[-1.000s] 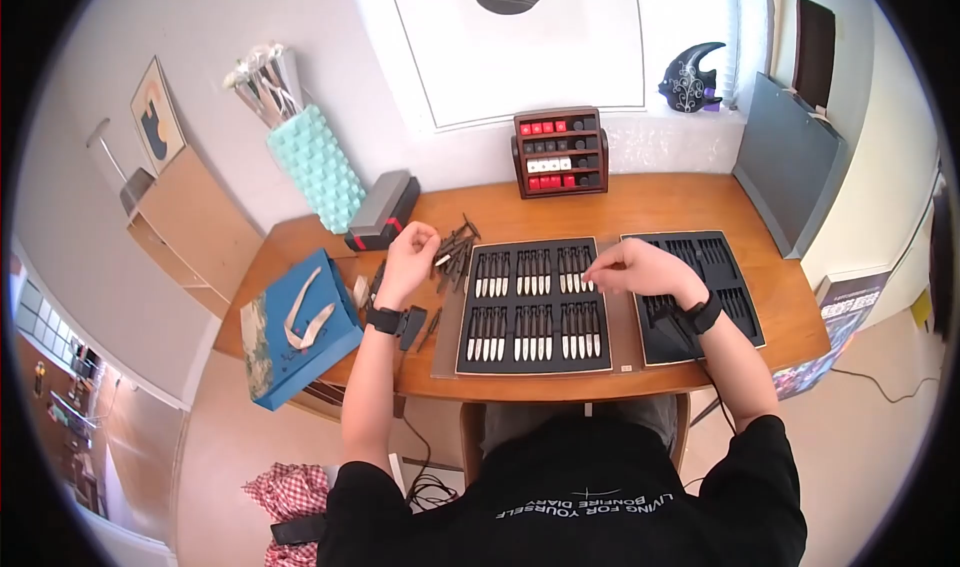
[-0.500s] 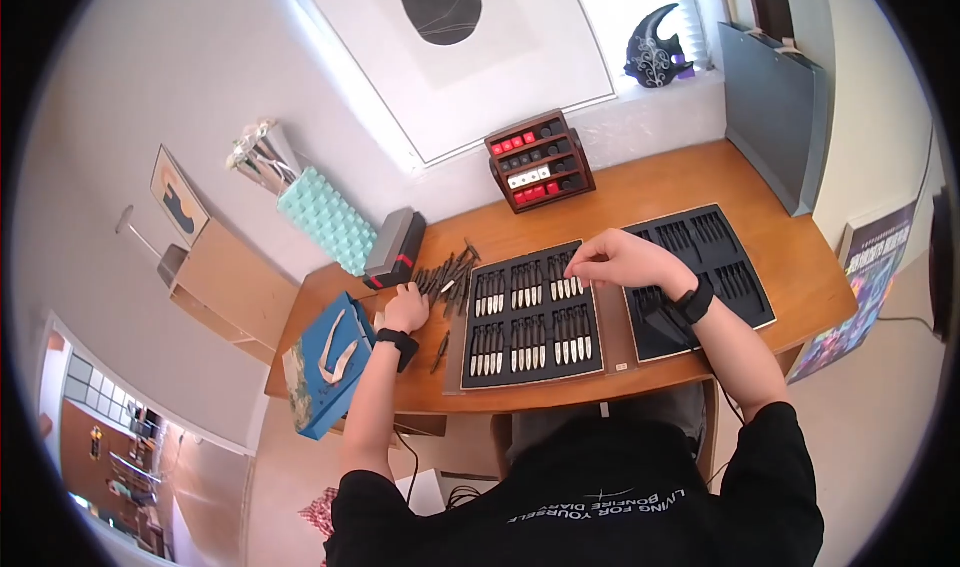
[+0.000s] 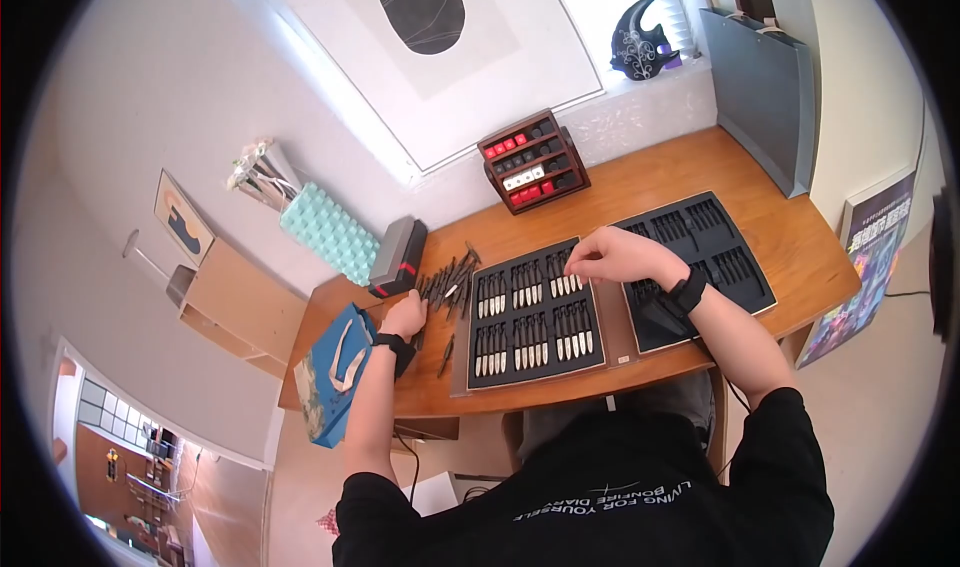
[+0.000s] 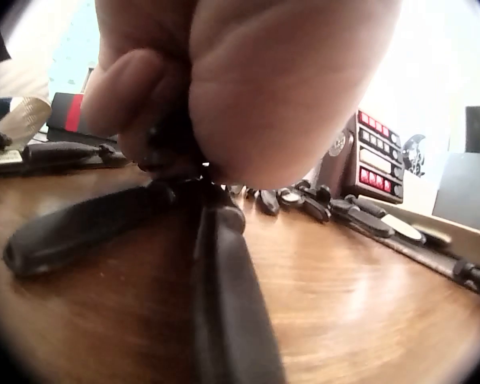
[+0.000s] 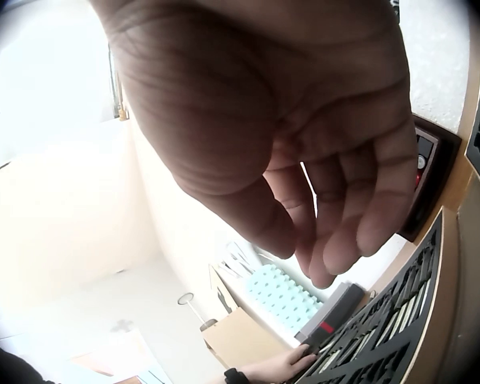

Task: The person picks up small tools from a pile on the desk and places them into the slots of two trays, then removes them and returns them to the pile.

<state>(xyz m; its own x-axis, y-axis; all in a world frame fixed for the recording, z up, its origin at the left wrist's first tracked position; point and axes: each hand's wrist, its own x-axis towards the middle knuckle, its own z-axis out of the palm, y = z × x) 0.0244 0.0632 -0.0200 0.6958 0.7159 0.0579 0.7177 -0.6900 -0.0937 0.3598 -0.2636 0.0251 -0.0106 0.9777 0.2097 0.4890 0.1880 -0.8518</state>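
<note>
Low over the left of the table, my left hand (image 3: 405,315) has its fingers curled in among slim black-handled pieces (image 3: 450,282). In the left wrist view the fingertips pinch at a dark piece, mostly hidden by the fingers; two black handles (image 4: 232,296) fan out on the wood below. My right hand (image 3: 630,255) hovers over the right edge of the left black tray (image 3: 538,309), fingers loosely bent and holding nothing. That tray holds rows of black pieces with pale pointed ends. A second black tray (image 3: 690,249) beside it carries dark pieces in slots.
A blue paper bag (image 3: 330,367) lies by the left forearm. Behind the pile stand a grey and black box (image 3: 398,255) and a mint-green vase (image 3: 330,232). At the back is a small wooden rack (image 3: 535,162); a large grey bag (image 3: 760,97) leans at the right.
My left hand has come down from above the pile to its left side, at the table. The right hand stays over the tray, and the head view has turned and shifted.
</note>
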